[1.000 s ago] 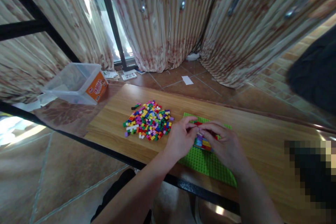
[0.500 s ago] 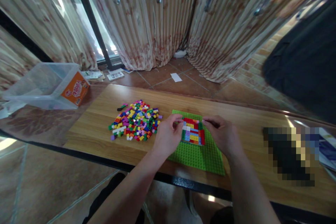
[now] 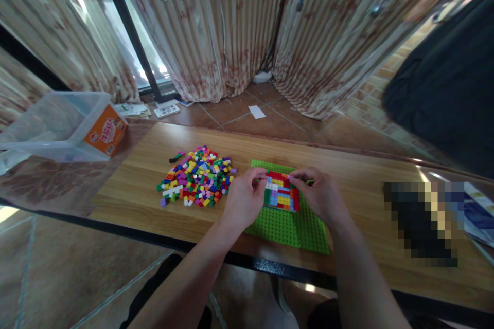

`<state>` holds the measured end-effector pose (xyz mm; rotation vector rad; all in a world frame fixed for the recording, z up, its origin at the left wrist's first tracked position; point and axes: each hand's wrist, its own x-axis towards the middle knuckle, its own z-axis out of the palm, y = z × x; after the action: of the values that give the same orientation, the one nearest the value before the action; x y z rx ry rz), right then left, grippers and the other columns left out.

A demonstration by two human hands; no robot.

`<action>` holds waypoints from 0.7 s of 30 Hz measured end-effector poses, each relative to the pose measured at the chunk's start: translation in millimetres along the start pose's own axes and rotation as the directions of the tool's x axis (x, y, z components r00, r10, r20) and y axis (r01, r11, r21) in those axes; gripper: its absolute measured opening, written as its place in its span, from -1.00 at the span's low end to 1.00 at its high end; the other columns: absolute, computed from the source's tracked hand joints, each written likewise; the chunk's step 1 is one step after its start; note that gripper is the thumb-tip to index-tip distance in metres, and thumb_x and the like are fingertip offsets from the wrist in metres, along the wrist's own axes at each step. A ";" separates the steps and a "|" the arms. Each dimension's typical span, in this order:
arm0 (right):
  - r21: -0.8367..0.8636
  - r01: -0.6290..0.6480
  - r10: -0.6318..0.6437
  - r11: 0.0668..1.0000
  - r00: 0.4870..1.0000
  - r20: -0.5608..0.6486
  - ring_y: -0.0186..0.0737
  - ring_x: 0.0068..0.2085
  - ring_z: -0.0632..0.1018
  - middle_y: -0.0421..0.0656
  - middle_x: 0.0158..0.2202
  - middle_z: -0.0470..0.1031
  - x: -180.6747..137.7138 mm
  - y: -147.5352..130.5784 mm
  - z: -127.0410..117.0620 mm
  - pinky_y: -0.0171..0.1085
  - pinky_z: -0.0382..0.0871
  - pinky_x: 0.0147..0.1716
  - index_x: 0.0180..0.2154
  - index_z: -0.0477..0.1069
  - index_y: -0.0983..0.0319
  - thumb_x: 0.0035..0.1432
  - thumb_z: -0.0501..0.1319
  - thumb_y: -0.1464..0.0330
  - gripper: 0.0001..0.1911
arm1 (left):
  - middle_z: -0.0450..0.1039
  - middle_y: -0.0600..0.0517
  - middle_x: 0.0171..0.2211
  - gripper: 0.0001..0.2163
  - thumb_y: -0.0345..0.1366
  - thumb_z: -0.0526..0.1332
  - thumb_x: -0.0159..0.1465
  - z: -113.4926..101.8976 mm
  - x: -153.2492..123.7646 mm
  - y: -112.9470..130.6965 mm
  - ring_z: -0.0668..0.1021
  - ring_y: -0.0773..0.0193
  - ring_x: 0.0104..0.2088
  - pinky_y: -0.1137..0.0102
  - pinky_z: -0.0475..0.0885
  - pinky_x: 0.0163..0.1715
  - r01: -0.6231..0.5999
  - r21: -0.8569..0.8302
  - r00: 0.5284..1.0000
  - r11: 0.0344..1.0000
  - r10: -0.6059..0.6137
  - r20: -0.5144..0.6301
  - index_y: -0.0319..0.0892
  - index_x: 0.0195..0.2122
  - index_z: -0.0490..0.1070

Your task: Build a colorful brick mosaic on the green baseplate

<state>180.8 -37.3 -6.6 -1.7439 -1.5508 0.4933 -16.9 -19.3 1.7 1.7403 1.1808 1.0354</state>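
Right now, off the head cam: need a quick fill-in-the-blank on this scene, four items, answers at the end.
1. The studded baseplate beneath the multicoloured brick panel is ____.
2. In this view, the loose toy bricks lie to the ____ of the baseplate.
3. The clear plastic bin has a label with a background coloured ____.
4. The hand farther from the loose bricks is the person's ____ one.

Missing words: green; left; orange; right.
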 end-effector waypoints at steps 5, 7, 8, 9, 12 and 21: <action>0.014 -0.010 0.010 1.000 1.000 -0.002 -0.20 -0.37 0.52 -0.13 -0.38 0.59 0.9 1.2 1.3 -0.20 0.37 -0.32 -0.38 0.57 0.17 0.12 0.23 0.14 -0.73 | 0.62 -0.06 -0.18 -0.78 -0.47 0.16 0.26 1.1 0.1 -2.4 0.64 0.19 -0.16 0.28 0.55 -0.12 -0.007 0.029 1.000 1.000 0.007 0.001 -0.18 -0.10 0.47; 0.017 -0.011 0.012 1.000 1.000 -0.004 -0.19 -0.36 0.53 -0.12 -0.37 0.60 1.1 2.2 1.6 -0.20 0.37 -0.32 -0.37 0.58 0.17 0.11 0.23 0.14 -0.74 | 0.62 -0.06 -0.18 -0.78 -0.47 0.16 0.26 0.9 0.2 -2.5 0.63 0.19 -0.16 0.28 0.55 -0.12 -0.006 0.032 1.000 0.999 0.006 0.003 -0.18 -0.10 0.47; 0.019 -0.011 0.011 1.000 1.000 -0.005 -0.18 -0.36 0.53 -0.12 -0.36 0.61 1.2 2.5 1.6 -0.20 0.38 -0.32 -0.37 0.58 0.17 0.11 0.24 0.14 -0.74 | 0.62 -0.06 -0.18 -0.78 -0.47 0.16 0.26 0.8 0.2 -2.3 0.63 0.19 -0.16 0.28 0.54 -0.11 -0.005 0.031 1.000 1.000 0.005 0.004 -0.18 -0.10 0.47; 0.022 -0.013 0.013 1.000 1.000 -0.004 -0.18 -0.35 0.54 -0.13 -0.35 0.61 1.3 2.7 1.6 -0.19 0.38 -0.31 -0.37 0.58 0.16 0.11 0.24 0.15 -0.75 | 0.62 -0.06 -0.18 -0.78 -0.47 0.16 0.26 0.6 0.1 -2.1 0.63 0.19 -0.16 0.28 0.54 -0.11 -0.005 0.028 1.000 1.000 0.005 0.006 -0.18 -0.10 0.48; 0.056 -0.037 0.037 0.998 0.999 -0.002 -0.17 -0.35 0.55 -0.14 -0.36 0.62 1.9 3.1 1.7 -0.19 0.38 -0.31 -0.39 0.59 0.16 0.07 0.27 0.17 -0.77 | 0.62 -0.08 -0.18 -0.78 -0.48 0.15 0.26 0.2 0.0 -1.2 0.63 0.19 -0.16 0.28 0.54 -0.11 -0.005 0.019 1.000 1.000 0.005 0.009 -0.19 -0.10 0.48; 0.428 -0.271 0.246 0.862 0.963 0.114 -0.21 -0.43 0.55 -0.10 -0.45 0.62 8.1 7.8 5.3 -0.23 0.43 -0.42 -0.44 0.60 0.23 -0.24 0.45 0.11 -0.65 | 0.61 -0.05 -0.17 -0.75 -0.51 0.16 0.23 0.0 0.6 -0.5 0.63 0.22 -0.19 0.30 0.53 -0.12 0.004 0.038 1.000 0.999 -0.004 0.016 -0.19 -0.09 0.47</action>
<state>183.9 -28.0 -14.3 -1.5887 -1.1253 0.9578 -16.9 -18.6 1.4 1.7715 1.2005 1.0014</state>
